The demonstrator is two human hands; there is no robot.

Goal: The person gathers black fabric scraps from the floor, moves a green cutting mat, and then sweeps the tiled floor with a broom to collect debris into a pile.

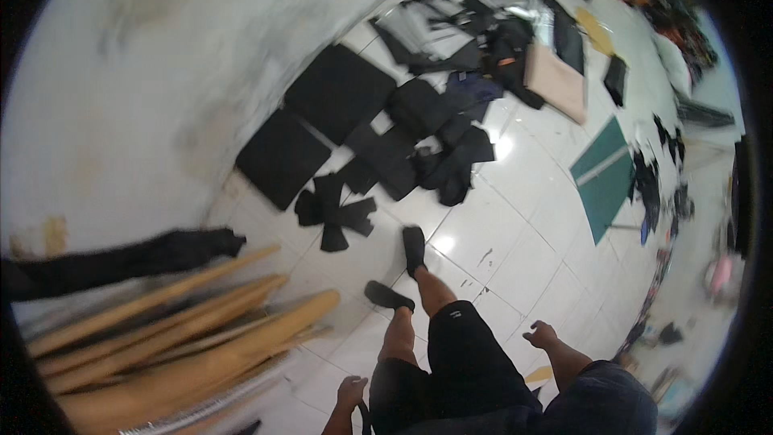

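My left hand (pixel 352 391) hangs low by my left thigh, its fingers curled. A thin dark strip (pixel 365 417) runs down beside it; whether the fingers grip this strip is too blurred to tell. My right hand (pixel 541 334) is held out over the floor on the right, fingers apart, with nothing in it. Neither hand touches the goods on the floor. Closest to my feet lies a cluster of black cut pieces (pixel 334 213), and beyond it are two flat black square panels (pixel 342 93) against the wall.
Tan rolls of sheet material (pixel 201 354) lie at the lower left, near a black roll (pixel 129 262). Farther off are grey and black sheets (pixel 435 32) and a pinkish panel (pixel 555 80). A green sheet (pixel 604 181) lies to the right. Glossy white tiles (pixel 523 250) cover the floor.
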